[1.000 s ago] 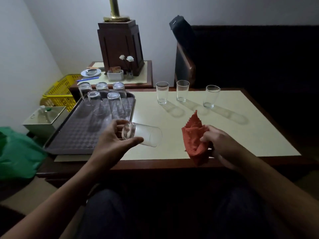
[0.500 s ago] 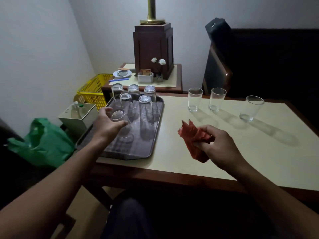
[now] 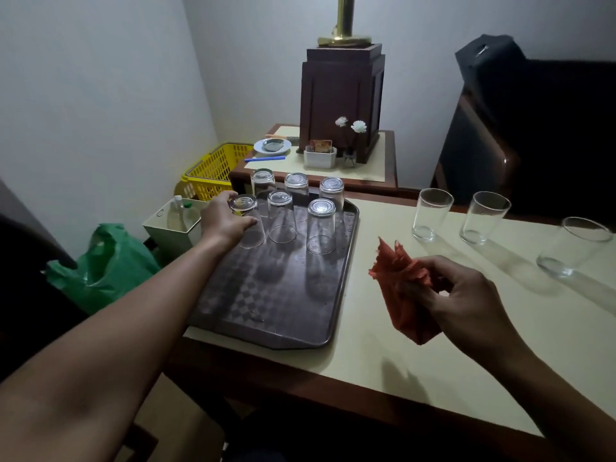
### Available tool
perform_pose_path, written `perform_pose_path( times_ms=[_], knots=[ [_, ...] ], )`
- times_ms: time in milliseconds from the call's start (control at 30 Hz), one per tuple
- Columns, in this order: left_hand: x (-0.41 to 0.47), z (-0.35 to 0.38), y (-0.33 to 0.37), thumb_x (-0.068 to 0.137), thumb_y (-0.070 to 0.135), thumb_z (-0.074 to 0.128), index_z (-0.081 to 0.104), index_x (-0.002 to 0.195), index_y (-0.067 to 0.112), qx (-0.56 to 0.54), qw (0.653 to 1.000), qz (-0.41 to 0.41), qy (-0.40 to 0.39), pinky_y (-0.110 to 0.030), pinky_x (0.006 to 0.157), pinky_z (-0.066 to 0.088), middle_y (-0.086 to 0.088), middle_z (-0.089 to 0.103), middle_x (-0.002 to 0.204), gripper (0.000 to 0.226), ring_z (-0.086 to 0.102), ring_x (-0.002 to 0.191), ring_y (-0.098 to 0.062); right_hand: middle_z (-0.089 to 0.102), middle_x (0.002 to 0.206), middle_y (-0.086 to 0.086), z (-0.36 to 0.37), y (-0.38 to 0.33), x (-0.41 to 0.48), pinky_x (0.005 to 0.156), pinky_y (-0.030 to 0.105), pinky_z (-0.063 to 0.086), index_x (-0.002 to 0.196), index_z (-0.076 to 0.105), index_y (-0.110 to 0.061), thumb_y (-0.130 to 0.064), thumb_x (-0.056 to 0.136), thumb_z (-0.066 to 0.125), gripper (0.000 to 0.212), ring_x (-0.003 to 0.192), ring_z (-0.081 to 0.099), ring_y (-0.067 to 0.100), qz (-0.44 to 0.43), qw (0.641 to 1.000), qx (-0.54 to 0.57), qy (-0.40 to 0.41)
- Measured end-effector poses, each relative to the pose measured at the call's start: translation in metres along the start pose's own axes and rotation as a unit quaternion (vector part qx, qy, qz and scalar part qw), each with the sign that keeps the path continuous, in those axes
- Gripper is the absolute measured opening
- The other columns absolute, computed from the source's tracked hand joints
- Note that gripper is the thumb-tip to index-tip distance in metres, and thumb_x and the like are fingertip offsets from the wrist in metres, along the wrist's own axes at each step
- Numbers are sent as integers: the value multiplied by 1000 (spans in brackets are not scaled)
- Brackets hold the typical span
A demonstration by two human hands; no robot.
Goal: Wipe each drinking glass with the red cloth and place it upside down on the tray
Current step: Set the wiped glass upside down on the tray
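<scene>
Left hand [image 3: 226, 221] is wrapped round a clear tapered drinking glass [image 3: 250, 228], base up, with the thumb on the near side and the fingers curled over the far side near the base. The grip sits high, probably so the rim can meet the floor of the dark brown rectangular plastic tray [image 3: 266, 331] without the knuckles fouling. Rim looks down on the tray or just off it; can't tell which. Slot is the left end of the front row, just beside the five other inverted clear glasses [image 3: 320, 228], three at the back and two in front. This one squares the grid to two rows of three, and the rest would go in the near half. Mouth-down presumably keeps the wiped insides clean. Right hand [image 3: 466, 301] hangs above the cream-topped wooden table [image 3: 383, 345], thumb and fingertips pinched on a bunched red woven cloth [image 3: 403, 295] with its tail drooping. It is parked between the tray and the three upright clear glasses [image 3: 430, 215], which are lined along the far side of the table, well apart from the tray. My read: the cloth is held right-handed so the left is free to fetch and place. Roughly two-thirds through, six of nine. Next needs a clean release without nudging the neighbour on the right; spacing is tight.
</scene>
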State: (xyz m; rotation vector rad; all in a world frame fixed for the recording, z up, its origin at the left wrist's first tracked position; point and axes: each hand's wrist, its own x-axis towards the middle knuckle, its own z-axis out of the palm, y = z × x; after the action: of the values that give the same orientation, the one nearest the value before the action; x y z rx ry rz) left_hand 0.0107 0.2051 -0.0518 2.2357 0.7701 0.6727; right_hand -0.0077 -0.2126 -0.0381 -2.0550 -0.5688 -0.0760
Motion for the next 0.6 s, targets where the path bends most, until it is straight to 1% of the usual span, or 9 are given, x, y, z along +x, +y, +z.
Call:
perform_pose_path(
  times_ms=[133, 200, 267, 333, 400, 433, 467, 500, 600],
  knots=[
    [21, 8, 2, 70, 21, 94, 61, 141, 10, 12, 1000, -2, -7, -37, 106, 49, -14, 67, 137, 79, 64, 124, -29, 78, 93, -22, -2, 6, 10, 80, 27, 56, 110, 80, -31, -31, 86, 84, 25, 91, 70, -1, 2, 1000, 3, -4],
    [21, 12, 4, 72, 15, 91, 53, 149, 12, 8, 1000, -8, -5, -37, 106, 48, -15, 64, 141, 86, 62, 125, -31, 77, 94, -24, -5, 9, 11, 82, 29, 57, 110, 80, -32, -31, 86, 84, 25, 92, 70, -1, 7, 1000, 7, -7],
    [14, 13, 5, 73, 12, 86, 44, 155, 14, 7, 1000, -14, 13, -39, 108, 45, -20, 56, 144, 92, 56, 129, -35, 77, 94, -24, -9, 13, 11, 83, 30, 56, 111, 79, -33, -30, 86, 84, 25, 93, 70, -2, 15, 1000, 10, -5],
    [-2, 13, 9, 75, 13, 81, 43, 153, 13, 6, 999, -10, 53, -41, 108, 41, -24, 52, 141, 87, 50, 130, -38, 77, 96, -23, -16, 18, 9, 86, 33, 57, 110, 79, -36, -30, 87, 83, 25, 95, 70, 0, 27, 1000, 9, 0],
    [-30, 14, 20, 76, 16, 77, 49, 143, 13, 2, 994, 16, 106, -46, 104, 43, -22, 54, 133, 72, 50, 124, -39, 77, 95, -23, -24, 25, 6, 87, 34, 57, 109, 78, -38, -25, 91, 81, 23, 95, 70, 2, 46, 999, 0, 1],
    [-48, 17, 28, 77, 17, 74, 52, 137, 15, -9, 992, 36, 121, -47, 102, 44, -19, 56, 129, 64, 51, 120, -38, 77, 95, -23, -29, 27, 3, 87, 32, 56, 108, 77, -39, -23, 92, 80, 23, 95, 70, 1, 55, 998, -2, 1],
    [-68, 22, 39, 77, 16, 72, 54, 130, 17, -27, 991, 60, 117, -47, 100, 46, -16, 56, 124, 56, 52, 116, -36, 77, 95, -24, -35, 30, 0, 85, 28, 54, 107, 77, -39, -21, 92, 80, 23, 94, 70, -1, 63, 998, -3, 3],
    [-88, 29, 50, 77, 16, 70, 56, 125, 19, -50, 991, 81, 95, -46, 99, 47, -12, 56, 120, 50, 54, 112, -32, 77, 94, -24, -41, 32, -4, 82, 25, 53, 106, 77, -39, -20, 91, 81, 25, 92, 69, -4, 68, 998, -3, 3],
    [-138, 63, 88, 78, 22, 70, 61, 115, 22, -113, 988, 95, -42, -48, 94, 53, -4, 57, 111, 38, 58, 104, -24, 77, 92, -25, -63, 37, -15, 76, 17, 53, 105, 78, -37, -18, 87, 85, 27, 90, 70, -9, 81, 997, 4, 8]
  ],
)
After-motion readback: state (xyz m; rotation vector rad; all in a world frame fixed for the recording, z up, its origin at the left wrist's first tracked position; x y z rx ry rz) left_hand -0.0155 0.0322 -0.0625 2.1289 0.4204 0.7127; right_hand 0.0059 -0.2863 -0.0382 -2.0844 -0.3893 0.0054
